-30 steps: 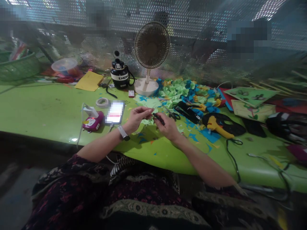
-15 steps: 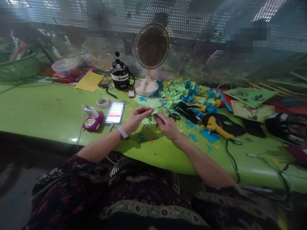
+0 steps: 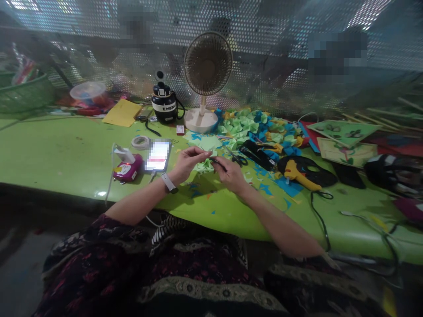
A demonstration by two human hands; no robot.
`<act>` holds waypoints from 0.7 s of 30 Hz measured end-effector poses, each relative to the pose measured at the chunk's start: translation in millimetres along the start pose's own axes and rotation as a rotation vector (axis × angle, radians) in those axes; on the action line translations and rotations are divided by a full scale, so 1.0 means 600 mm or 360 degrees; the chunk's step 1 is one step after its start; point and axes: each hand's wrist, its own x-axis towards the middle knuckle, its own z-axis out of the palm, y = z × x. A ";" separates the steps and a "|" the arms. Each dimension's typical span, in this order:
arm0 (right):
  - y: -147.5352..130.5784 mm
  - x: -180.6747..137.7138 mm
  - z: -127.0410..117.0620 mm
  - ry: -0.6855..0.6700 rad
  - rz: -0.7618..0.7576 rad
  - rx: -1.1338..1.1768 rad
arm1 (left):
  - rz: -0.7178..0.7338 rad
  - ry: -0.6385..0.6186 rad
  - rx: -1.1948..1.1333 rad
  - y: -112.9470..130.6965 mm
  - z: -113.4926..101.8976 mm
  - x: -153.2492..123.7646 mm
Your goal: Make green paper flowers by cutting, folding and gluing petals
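Note:
Close together over the table, my two hands meet at their fingertips. Thumb and fingers of my left hand are pinched on what looks like a small piece of light green paper, mostly hidden. My right hand is closed around a slim black tool; its tip points at the left fingertips, and its exact kind does not show. Light green paper lies on the table below the fingers, with a larger light green sheet behind. Black-handled scissors lie just right of my right hand.
A fan, a dark bottle and a heap of folded paper pieces stand behind. To the left are a phone, tape roll and purple charger block. A black stapler and yellow glue gun lie right.
The fingertips have come slightly closer, and less green paper shows between them. The black tool has turned a little, lying more level. The view has shifted slightly.

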 end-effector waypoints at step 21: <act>0.009 -0.002 -0.002 0.0076 -0.0039 -0.0155 | 0.0047 -0.0080 0.0076 -0.002 0.000 0.001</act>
